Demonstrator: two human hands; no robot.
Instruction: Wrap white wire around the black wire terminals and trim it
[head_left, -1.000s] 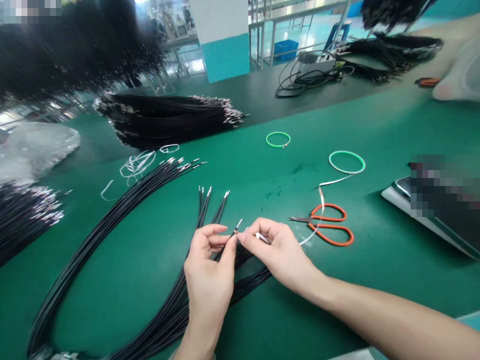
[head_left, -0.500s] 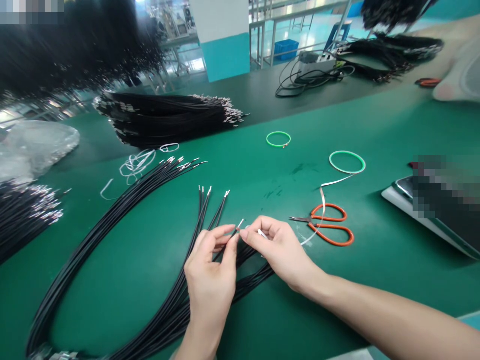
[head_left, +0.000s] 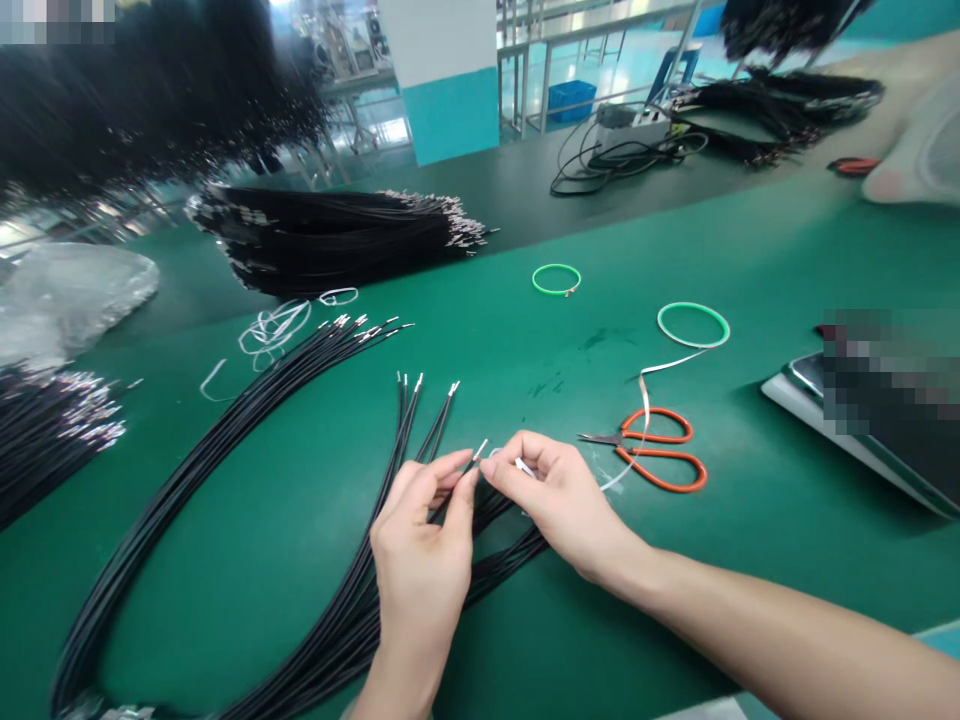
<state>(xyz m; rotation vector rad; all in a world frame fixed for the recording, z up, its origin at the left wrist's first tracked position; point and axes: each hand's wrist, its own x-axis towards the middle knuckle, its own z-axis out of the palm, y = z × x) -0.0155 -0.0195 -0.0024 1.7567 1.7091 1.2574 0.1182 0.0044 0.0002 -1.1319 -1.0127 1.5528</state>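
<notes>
Where the head camera looks down across a green bench mat (head_left: 225, 590), the far side of the room opens onto a white and teal pillar (head_left: 448, 90), a blue crate (head_left: 571, 101) behind metal railings (head_left: 541, 90), and a grey box (head_left: 626, 130) tangled in dark cables. A dense bundle of black wires (head_left: 330, 240) lies on the far bench, more hang blurred at upper left (head_left: 150, 100), and another bundle (head_left: 772, 115) lies at far right, beside a co-worker's pale hand or glove (head_left: 911, 160); which of the two is hard to tell. A clear plastic bag (head_left: 67, 300) sits at the left edge, next to a heap of terminated wires (head_left: 52, 430).

On the mat, a thin green ring (head_left: 556, 279) and a wider one (head_left: 694, 325) lie to the right, the wider trailing a white strip (head_left: 645, 400) toward orange-handled scissors (head_left: 660, 460). White offcuts (head_left: 274, 330) curl at left.

A long sheaf of black wires (head_left: 247, 430) sweeps across the near mat and passes under both hands. The left hand (head_left: 420, 540) is nearly closed, pinching one black wire (head_left: 457, 480) just below its metal terminal (head_left: 480, 449). The right hand (head_left: 562, 490), fingers curled close beside that tip, pinches a short white strip (head_left: 524, 467).
</notes>
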